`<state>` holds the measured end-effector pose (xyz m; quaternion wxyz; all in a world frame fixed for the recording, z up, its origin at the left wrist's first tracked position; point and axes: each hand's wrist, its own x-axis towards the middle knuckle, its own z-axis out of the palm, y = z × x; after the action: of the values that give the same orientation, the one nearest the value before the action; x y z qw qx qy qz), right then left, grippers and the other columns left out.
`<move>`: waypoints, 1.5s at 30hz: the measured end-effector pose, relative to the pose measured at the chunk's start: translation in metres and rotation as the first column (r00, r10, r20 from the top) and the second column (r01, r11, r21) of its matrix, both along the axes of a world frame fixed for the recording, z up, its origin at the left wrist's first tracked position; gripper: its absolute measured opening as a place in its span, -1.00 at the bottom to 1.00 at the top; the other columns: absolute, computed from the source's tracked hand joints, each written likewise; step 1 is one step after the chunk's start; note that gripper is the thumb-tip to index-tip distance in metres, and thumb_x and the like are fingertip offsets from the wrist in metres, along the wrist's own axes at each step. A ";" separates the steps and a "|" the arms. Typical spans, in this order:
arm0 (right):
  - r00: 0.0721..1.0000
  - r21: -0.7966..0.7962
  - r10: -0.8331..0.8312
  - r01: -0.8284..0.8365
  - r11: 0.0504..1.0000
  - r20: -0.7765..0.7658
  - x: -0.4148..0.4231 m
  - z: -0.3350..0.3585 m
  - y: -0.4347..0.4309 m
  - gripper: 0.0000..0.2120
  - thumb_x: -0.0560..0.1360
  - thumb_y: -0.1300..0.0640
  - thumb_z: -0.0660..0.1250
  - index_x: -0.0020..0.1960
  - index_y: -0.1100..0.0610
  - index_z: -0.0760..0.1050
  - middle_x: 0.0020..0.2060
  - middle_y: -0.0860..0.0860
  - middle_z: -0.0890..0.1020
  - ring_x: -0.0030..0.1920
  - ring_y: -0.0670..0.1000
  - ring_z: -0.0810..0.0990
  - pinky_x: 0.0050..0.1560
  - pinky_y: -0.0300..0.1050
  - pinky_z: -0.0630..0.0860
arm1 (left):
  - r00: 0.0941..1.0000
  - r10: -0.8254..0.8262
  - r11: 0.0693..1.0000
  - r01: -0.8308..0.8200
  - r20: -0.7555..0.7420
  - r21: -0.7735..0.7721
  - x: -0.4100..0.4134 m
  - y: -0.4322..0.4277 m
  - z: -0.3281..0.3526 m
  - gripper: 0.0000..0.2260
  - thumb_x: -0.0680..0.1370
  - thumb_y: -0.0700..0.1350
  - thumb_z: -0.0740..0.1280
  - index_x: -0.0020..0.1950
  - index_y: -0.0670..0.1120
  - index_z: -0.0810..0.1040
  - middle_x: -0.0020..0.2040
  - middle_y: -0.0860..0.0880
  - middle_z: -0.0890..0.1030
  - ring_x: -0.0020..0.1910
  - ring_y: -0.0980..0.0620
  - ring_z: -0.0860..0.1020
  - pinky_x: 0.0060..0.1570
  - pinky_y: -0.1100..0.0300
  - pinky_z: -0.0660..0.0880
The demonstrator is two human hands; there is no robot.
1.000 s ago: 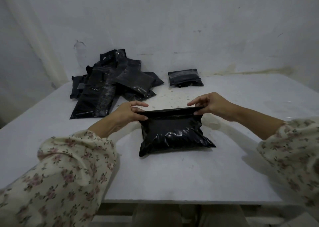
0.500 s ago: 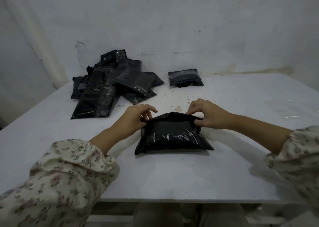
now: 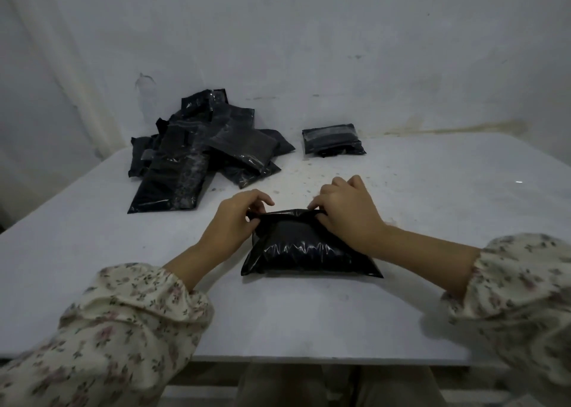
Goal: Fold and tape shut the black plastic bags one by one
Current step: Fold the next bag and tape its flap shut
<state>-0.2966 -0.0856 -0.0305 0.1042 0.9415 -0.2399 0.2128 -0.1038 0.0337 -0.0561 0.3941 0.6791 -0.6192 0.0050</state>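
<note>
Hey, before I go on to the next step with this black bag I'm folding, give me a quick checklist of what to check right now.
1. Both ends of the fold held: left hand and right hand each pinch the top edge of the bag. Ok.
2. Bag supported: it lies on the table, bottom edge toward you. Ok.
3. Fold pressed flat: the hands cover its ends. Cannot tell.
4. Tape within reach: no roll or strip shows anywhere in view. Not ok.
5. Other bags out of the way: the pile and the single packet lie apart at the far side. Ok.
</note>
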 end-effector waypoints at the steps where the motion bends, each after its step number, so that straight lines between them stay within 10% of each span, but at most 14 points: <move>1: 0.999 -0.072 0.012 -0.010 0.997 0.035 -0.001 -0.004 0.001 -0.83 0.31 0.21 0.53 -0.12 0.02 0.70 -0.26 -0.01 0.65 -0.17 0.08 0.55 -0.10 -0.06 0.14 | 0.996 0.067 0.998 -0.065 0.061 -0.022 -0.003 0.001 0.001 -0.54 0.39 -0.47 0.33 0.08 0.05 0.53 -0.10 0.08 0.53 -0.09 0.17 0.46 -0.03 0.16 0.48; 5: 0.995 -0.137 0.060 -0.049 0.989 0.078 -0.001 -0.014 -0.005 -0.81 0.17 0.28 0.58 -0.31 0.05 0.67 -0.44 -0.03 0.56 -0.35 0.08 0.52 -0.21 -0.05 0.11 | 0.931 0.043 0.960 0.062 0.363 -0.274 -0.042 0.014 0.010 -0.72 0.45 -0.28 0.25 0.12 -0.10 0.58 0.05 -0.08 0.56 0.06 0.00 0.42 0.08 0.15 0.35; 10: 0.969 0.044 0.172 -0.183 0.982 0.180 0.001 -0.014 -0.008 -0.81 0.20 0.33 0.54 -0.25 0.10 0.69 -0.38 0.02 0.58 -0.31 0.14 0.55 -0.19 -0.07 0.11 | 0.843 -0.214 0.973 0.230 0.493 0.029 -0.067 0.024 -0.016 -0.60 0.56 0.10 0.26 0.31 -0.07 0.54 0.25 -0.03 0.54 0.23 0.03 0.44 0.25 0.19 0.32; 18: 0.908 0.080 0.263 -0.303 0.950 0.326 -0.006 -0.016 -0.011 -0.89 0.31 0.28 0.42 -0.20 0.17 0.69 -0.36 0.04 0.56 -0.27 0.05 0.48 -0.17 -0.15 0.24 | 0.884 -0.204 0.979 0.193 0.420 0.070 -0.065 0.023 -0.018 -0.62 0.59 0.08 0.20 0.34 -0.02 0.53 0.27 0.02 0.53 0.22 0.03 0.42 0.28 0.25 0.31; 27: 0.990 0.518 0.120 -0.139 0.844 0.071 0.008 0.013 -0.010 -0.71 0.51 0.32 0.27 0.15 0.11 0.63 -0.09 0.02 0.41 -0.03 -0.01 0.40 0.10 -0.03 0.42 | 0.994 0.001 1.000 -0.001 0.107 -0.006 -0.058 -0.003 0.002 -0.82 0.58 -0.14 0.32 0.18 -0.07 0.55 0.13 0.01 0.48 0.16 0.05 0.37 0.20 0.17 0.31; 31: 0.987 0.437 0.109 -0.152 0.886 0.122 0.007 0.006 0.000 -0.67 0.50 0.37 0.24 0.13 0.11 0.65 -0.10 0.04 0.45 0.00 0.07 0.45 0.01 0.03 0.44 | 0.987 0.050 0.988 -0.072 0.152 0.138 -0.049 -0.020 0.013 -0.69 0.60 0.00 0.28 0.34 0.01 0.46 0.37 0.06 0.44 0.43 0.05 0.24 0.34 0.16 0.10; 35: 0.962 0.291 0.148 -0.213 0.933 0.228 0.000 -0.006 0.005 -0.73 0.47 0.38 0.31 0.05 0.16 0.68 -0.16 0.14 0.54 -0.09 0.16 0.50 -0.20 0.08 0.49 | 0.957 -0.042 0.946 -0.054 0.287 0.319 -0.032 -0.028 0.026 -0.75 0.58 0.14 0.24 0.19 0.11 0.57 0.17 0.10 0.59 0.30 0.11 0.39 0.43 0.02 -0.02; 45: 0.961 0.118 0.105 -0.139 0.983 0.256 0.001 -0.017 0.009 -0.72 0.21 0.48 0.49 -0.18 0.19 0.69 -0.39 0.08 0.49 -0.34 0.14 0.53 -0.58 -0.16 0.36 | 0.958 -0.158 0.959 0.092 0.238 0.267 0.003 -0.021 0.036 -0.90 0.47 -0.20 0.45 -0.14 -0.04 0.57 -0.17 0.07 0.49 -0.11 0.06 0.50 -0.05 0.20 0.46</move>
<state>-0.2952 -0.0769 -0.0473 -0.0040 0.9253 -0.2064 0.3181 -0.1005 0.0130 -0.0203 0.2200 0.6767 -0.7025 -0.0113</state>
